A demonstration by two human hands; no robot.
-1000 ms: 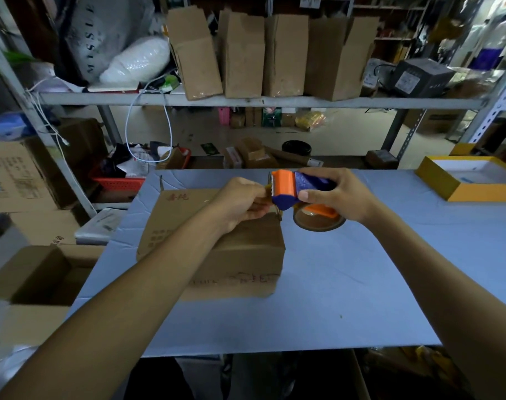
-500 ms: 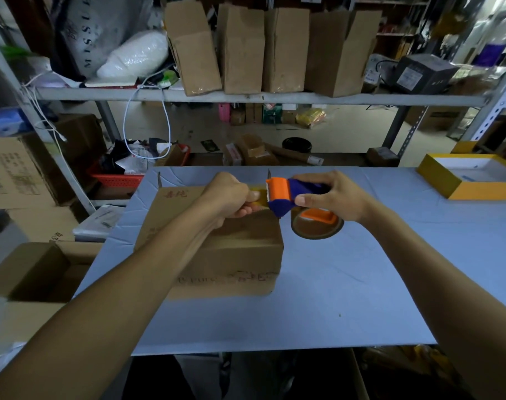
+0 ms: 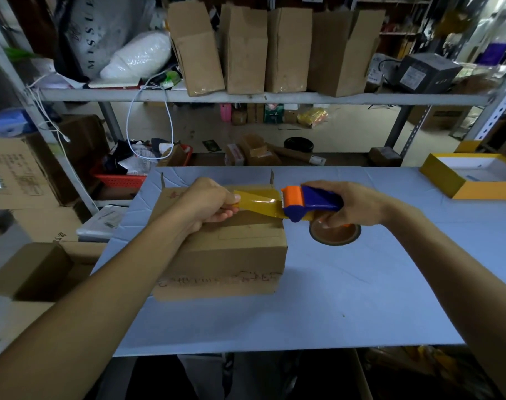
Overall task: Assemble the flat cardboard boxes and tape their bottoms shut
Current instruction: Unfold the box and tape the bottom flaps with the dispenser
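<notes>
Head cam: your left hand [image 3: 208, 206] pinches the tape [image 3: 259, 204] end over the cardboard box [image 3: 225, 249]; your right hand [image 3: 351, 204] grips the tape dispenser [image 3: 309, 202] just beside the box's right edge.

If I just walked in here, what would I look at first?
Probably the bright orange and blue tape dispenser in the right hand, mid-table. A shiny strip of tape runs from it to the left hand, which pinches its end above the cardboard box. After that, the yellow tray at the table's far right.
</notes>
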